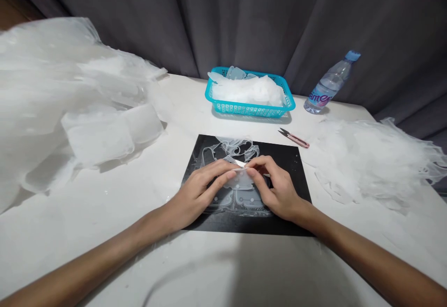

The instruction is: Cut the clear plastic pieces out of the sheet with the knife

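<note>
Over a black mat, my left hand and my right hand face each other, pinching the top edge of a translucent molded sheet piece from both sides. The piece is tilted up between the fingertips, which partly hide its upper edge. Beneath it lies a larger clear molded sheet with rounded outlines and small dots. Just beyond my fingers, thin curling clear trimmings rest on the mat's far part.
A turquoise basket full of white translucent pieces stands at the back. Pink-handled thread snips lie before a water bottle. Stacked translucent sheets fill the left; a heap of clear scraps sits right. A dark curtain hangs behind.
</note>
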### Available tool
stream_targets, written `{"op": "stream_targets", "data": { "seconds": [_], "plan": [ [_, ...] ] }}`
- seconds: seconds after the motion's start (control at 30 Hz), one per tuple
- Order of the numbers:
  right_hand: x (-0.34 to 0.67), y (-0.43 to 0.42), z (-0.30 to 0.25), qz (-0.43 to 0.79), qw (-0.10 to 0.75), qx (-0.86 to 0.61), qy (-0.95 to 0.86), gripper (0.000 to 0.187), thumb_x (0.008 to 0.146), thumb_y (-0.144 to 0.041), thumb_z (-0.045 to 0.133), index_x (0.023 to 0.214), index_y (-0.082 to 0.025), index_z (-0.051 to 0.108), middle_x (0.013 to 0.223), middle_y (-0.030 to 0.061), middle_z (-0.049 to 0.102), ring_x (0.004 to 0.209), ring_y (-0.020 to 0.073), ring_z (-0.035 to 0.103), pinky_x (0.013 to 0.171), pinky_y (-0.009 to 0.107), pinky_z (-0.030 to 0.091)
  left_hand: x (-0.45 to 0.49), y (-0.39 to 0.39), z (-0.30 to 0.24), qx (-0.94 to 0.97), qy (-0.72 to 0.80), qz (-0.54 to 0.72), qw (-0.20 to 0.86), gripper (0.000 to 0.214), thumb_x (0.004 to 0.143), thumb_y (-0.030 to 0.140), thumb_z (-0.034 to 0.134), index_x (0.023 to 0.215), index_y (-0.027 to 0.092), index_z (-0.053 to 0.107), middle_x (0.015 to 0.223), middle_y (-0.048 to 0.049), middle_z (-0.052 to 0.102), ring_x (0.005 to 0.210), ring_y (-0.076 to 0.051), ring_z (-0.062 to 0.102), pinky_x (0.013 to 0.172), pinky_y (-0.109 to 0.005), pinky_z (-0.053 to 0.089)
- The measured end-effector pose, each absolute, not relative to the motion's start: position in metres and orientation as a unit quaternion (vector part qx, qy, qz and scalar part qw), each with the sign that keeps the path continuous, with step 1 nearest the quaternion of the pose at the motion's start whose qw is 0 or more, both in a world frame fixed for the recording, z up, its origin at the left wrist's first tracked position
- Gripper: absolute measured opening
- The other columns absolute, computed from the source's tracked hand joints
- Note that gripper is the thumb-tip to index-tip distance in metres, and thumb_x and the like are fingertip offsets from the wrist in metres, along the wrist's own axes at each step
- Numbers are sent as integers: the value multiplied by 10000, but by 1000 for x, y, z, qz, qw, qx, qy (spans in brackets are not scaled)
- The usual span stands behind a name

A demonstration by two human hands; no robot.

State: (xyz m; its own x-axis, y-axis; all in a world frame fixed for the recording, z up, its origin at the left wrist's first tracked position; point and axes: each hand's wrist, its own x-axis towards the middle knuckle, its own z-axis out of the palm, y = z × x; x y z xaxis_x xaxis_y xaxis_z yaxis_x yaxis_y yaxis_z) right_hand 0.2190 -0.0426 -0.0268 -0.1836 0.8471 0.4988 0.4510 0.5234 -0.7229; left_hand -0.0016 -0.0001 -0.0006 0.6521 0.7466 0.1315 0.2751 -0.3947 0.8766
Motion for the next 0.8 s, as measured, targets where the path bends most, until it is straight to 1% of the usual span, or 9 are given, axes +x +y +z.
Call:
{"op": "stream_targets", "data": {
  "seconds": [0.1,0.27,0.4,0.5,0.6,0.7,0.8],
  "plan": [
    [219,-43,-28,212,463,-439,-741,73,1070,-240,529,1116,-232,586,982,17,677,813,137,645,719,261,523,-2,1,-1,800,311,274,433,276,1093,312,447,1174,250,703,1172,-12,719,1094,-167,655,991,-265,479],
    [220,-44,-29,222,458,-439,-741,75,1073,-242,522,1124,-232,576,995,28,672,828,141,639,745,271,528,-3,2,-2,814,299,288,407,287,1087,263,449,1193,244,715,1160,-36,728,1086,-178,663,982,-294,500],
    [219,-43,-29,237,454,-452,-730,82,1046,-267,577,1114,-223,565,999,33,657,761,131,609,684,269,510,-4,1,-4,812,300,297,402,291,1091,249,443,1210,251,708,1170,-40,721,1095,-174,661,989,-297,494],
    [218,-42,-28,248,427,-455,-741,81,1011,-259,625,1055,-215,573,935,18,639,754,129,599,661,261,486,-4,-1,-3,789,341,326,394,269,1091,262,458,1227,257,690,1194,-24,722,1098,-158,660,986,-271,485],
    [218,-40,-28,256,415,-450,-748,47,1013,-246,615,1009,-212,583,906,15,640,787,137,614,690,262,487,-3,-3,-2,766,378,347,387,175,1053,299,564,1162,260,696,1092,9,738,979,-136,677,886,-234,500],
    [219,-40,-28,266,418,-443,-747,45,1021,-251,609,1028,-210,592,923,20,649,781,134,615,682,256,486,-4,-5,-2,771,363,351,387,79,972,293,706,1037,250,718,965,35,737,854,-117,671,798,-217,498],
    [220,-40,-28,274,411,-439,-751,52,1036,-256,593,1053,-208,601,934,24,652,793,137,620,698,261,491,-4,-6,-3,784,340,363,371,65,951,241,734,1015,249,730,923,38,729,810,-105,658,770,-220,489]
  ]
}}
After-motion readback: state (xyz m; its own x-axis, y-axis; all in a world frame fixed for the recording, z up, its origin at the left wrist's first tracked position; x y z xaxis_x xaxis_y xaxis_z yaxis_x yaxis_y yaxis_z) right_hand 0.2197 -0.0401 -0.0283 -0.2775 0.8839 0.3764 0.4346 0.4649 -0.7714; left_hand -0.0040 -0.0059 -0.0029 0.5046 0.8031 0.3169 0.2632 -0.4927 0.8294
